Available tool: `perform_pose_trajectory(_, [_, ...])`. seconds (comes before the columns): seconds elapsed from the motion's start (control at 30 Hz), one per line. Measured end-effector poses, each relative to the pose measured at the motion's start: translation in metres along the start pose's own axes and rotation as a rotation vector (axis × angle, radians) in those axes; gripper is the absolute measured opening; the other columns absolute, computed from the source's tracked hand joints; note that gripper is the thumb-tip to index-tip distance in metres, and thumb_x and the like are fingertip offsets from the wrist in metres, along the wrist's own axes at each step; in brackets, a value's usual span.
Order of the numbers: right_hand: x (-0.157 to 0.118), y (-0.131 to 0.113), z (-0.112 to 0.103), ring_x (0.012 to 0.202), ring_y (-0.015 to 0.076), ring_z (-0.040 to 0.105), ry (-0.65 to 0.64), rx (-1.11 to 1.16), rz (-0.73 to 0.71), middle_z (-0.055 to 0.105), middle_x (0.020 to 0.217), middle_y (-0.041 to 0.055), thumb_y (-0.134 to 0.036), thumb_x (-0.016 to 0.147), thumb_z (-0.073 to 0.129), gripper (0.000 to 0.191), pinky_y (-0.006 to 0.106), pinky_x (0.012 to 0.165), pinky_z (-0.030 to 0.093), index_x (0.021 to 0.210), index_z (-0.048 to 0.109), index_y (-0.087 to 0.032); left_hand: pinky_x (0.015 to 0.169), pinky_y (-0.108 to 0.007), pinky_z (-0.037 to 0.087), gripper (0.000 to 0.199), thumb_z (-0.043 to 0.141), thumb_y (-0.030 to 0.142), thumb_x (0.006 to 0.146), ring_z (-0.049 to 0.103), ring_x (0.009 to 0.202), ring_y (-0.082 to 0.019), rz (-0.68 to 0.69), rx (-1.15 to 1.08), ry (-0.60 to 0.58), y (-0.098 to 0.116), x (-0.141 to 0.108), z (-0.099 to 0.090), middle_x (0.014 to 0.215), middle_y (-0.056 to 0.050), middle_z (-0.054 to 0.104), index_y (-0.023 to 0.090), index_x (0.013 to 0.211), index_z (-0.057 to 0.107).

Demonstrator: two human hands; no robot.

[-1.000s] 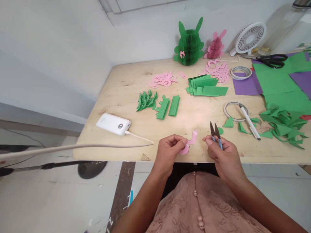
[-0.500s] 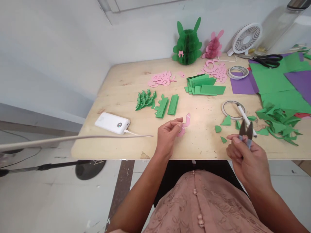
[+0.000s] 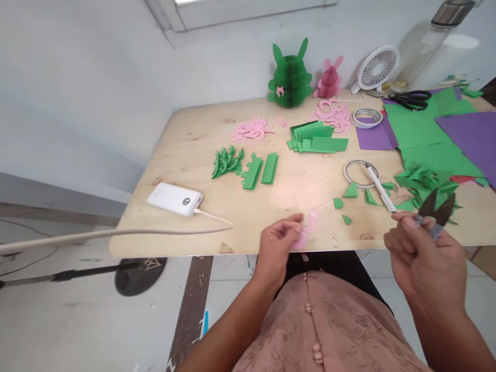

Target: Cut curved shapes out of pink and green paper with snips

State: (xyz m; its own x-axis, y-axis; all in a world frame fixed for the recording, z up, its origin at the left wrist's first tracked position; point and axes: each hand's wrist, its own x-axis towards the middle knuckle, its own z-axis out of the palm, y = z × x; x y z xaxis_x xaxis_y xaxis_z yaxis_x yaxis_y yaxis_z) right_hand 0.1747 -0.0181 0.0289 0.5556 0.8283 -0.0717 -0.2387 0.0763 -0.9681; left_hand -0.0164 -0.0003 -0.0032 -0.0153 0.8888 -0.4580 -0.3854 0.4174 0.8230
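My left hand [image 3: 278, 249] pinches a curved pink paper piece [image 3: 303, 237] over the table's front edge; the piece is blurred. On the right, my right hand [image 3: 428, 256] is wrapped round a pair of small scissors [image 3: 437, 209], whose dark blades point up and stand apart. Beyond the left hand lie two folded green strips, one with a cut edge [image 3: 252, 173] and one straight [image 3: 269, 168]. Small green scraps [image 3: 338, 203] and a white pen [image 3: 380, 187] lie between the hands.
A white power bank [image 3: 175, 198] with a cable sits on the left. Behind are pink cutouts [image 3: 253, 129], green strips [image 3: 323, 143], a green paper figure [image 3: 290, 82], a pink one [image 3: 329, 80], a fan [image 3: 375, 68], tape [image 3: 366, 118] and black scissors [image 3: 411, 99].
My left hand has moved slightly right and nearer my body with the pink piece. My right hand has moved right with the scissors, away from the left hand. The camera view has shifted.
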Motion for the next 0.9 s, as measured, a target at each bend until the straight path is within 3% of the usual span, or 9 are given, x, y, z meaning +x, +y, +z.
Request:
perform_pose_trajectory(0.07, [-0.003,0.002,0.000,0.049,0.0061,0.025,-0.006,0.011,0.032,0.031,0.058,-0.0058,-0.018,0.077,0.069,0.004,0.024,0.043,0.018,0.077,0.071,-0.014,0.094,-0.029,0.038,0.011,0.071,0.021,0.064,0.057,0.112,-0.022,0.072,-0.023,0.152,0.001,0.008,0.000,0.107,-0.010,0.069,0.015,0.056,0.066])
perform_pose_trajectory(0.13, [-0.006,0.003,0.000,0.048,0.0056,0.026,-0.008,0.015,0.054,0.031,0.057,-0.0060,-0.018,0.077,0.070,0.005,0.024,0.043,0.019,0.077,0.071,-0.013,0.093,-0.030,0.039,0.011,0.071,0.022,0.063,0.056,0.113,-0.023,0.082,-0.037,0.176,-0.007,0.003,0.008,0.111,-0.010,0.068,0.015,0.057,0.065])
perform_pose_trajectory(0.2, [-0.008,0.002,-0.001,0.048,0.0052,0.027,-0.018,0.018,0.060,0.031,0.057,-0.0059,-0.018,0.077,0.070,0.005,0.023,0.043,0.019,0.078,0.071,-0.013,0.084,-0.030,0.042,0.007,0.071,0.018,0.061,0.060,0.103,-0.024,-0.053,-0.023,0.051,-0.019,-0.011,0.020,0.109,-0.010,0.068,0.015,0.056,0.066])
perform_pose_trajectory(0.27, [-0.010,0.001,-0.003,0.048,0.0052,0.027,-0.029,0.023,0.050,0.031,0.058,-0.0061,-0.018,0.077,0.070,0.005,0.023,0.043,0.020,0.079,0.071,-0.013,0.074,-0.030,0.044,0.005,0.071,0.017,0.059,0.064,0.085,-0.021,-0.289,-0.013,-0.234,-0.030,-0.025,0.031,0.105,-0.012,0.069,0.013,0.058,0.067])
perform_pose_trajectory(0.3, [-0.010,0.000,-0.004,0.049,0.0052,0.027,-0.029,0.023,0.040,0.031,0.058,-0.0060,-0.018,0.077,0.070,0.005,0.023,0.043,0.020,0.080,0.071,-0.013,0.071,-0.029,0.043,0.007,0.071,0.018,0.059,0.063,0.079,-0.019,-0.361,-0.014,-0.319,-0.032,-0.030,0.035,0.102,-0.012,0.070,0.013,0.056,0.067])
perform_pose_trajectory(0.33, [-0.010,-0.001,-0.006,0.049,0.0053,0.027,-0.025,0.023,0.028,0.032,0.059,-0.0058,-0.017,0.077,0.070,0.005,0.023,0.043,0.020,0.080,0.071,-0.014,0.070,-0.029,0.043,0.010,0.072,0.019,0.059,0.063,0.077,-0.018,-0.373,-0.021,-0.323,-0.032,-0.032,0.036,0.101,-0.013,0.070,0.013,0.055,0.066])
perform_pose_trajectory(0.53, [-0.008,0.009,-0.014,0.049,0.0057,0.026,0.003,0.011,0.040,0.032,0.059,-0.0058,-0.022,0.076,0.072,0.009,0.023,0.043,0.018,0.080,0.071,-0.014,0.072,-0.028,0.044,0.018,0.072,0.024,0.066,0.063,0.078,-0.017,-0.072,-0.117,-0.045,-0.005,-0.013,0.016,0.096,-0.010,0.070,0.013,0.056,0.061])
perform_pose_trajectory(0.73, [-0.014,0.034,-0.005,0.048,0.0069,0.026,-0.154,-0.162,0.201,0.034,0.057,-0.0058,-0.037,0.071,0.075,0.034,0.023,0.042,0.017,0.097,0.071,-0.015,0.065,-0.024,0.043,0.014,0.071,0.025,0.070,0.062,0.064,-0.015,0.048,-0.050,-0.024,-0.003,-0.021,0.014,0.064,-0.004,0.067,0.013,0.067,0.066])
perform_pose_trajectory(0.9, [-0.023,0.045,0.012,0.046,0.0079,0.030,-0.326,-0.214,0.212,0.040,0.054,-0.0045,-0.039,0.064,0.078,0.038,0.022,0.040,0.021,0.092,0.072,-0.015,0.057,-0.022,0.040,0.015,0.070,0.026,0.071,0.053,0.054,-0.010,0.119,0.030,-0.023,-0.006,-0.033,0.017,0.058,-0.002,0.063,0.012,0.065,0.065])
